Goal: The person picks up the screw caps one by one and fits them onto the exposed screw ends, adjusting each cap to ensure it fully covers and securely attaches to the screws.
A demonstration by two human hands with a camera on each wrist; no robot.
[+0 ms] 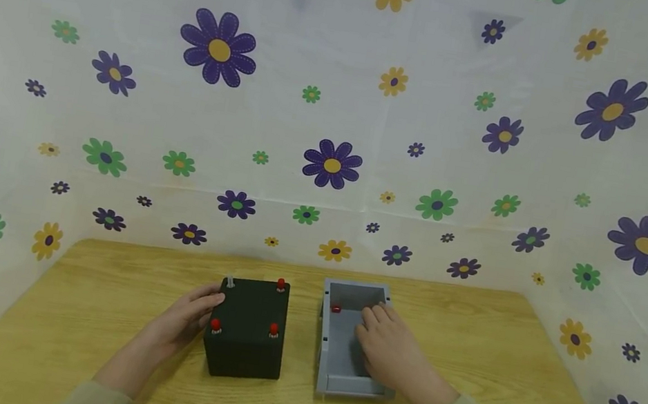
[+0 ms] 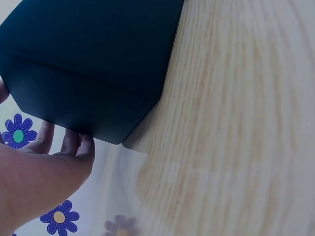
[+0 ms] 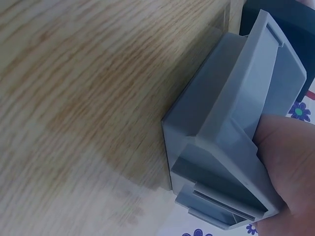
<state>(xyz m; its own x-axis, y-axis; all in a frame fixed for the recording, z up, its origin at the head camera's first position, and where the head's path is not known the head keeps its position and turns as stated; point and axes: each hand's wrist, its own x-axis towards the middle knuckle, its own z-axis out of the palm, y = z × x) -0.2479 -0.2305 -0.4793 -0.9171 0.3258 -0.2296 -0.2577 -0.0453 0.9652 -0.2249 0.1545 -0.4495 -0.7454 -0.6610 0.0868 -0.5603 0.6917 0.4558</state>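
A black box (image 1: 242,357) stands on the table, with red-capped posts (image 1: 274,329) at three top corners and a bare metal post (image 1: 230,281) at the back left corner. My left hand (image 1: 183,321) rests against its left side, fingertips touching the box in the left wrist view. To the right is a grey plastic bin (image 1: 356,387), where a small red cap (image 1: 336,308) lies near the back left. My right hand (image 1: 393,348) reaches over the bin's right wall into it, fingers bent downward. Its fingertips are hidden, and I cannot tell whether they pinch anything.
The wooden table (image 1: 457,320) ends at a white flower-printed cloth (image 1: 289,99) that rises behind it and along both sides. A narrow strip of tabletop separates the box from the bin.
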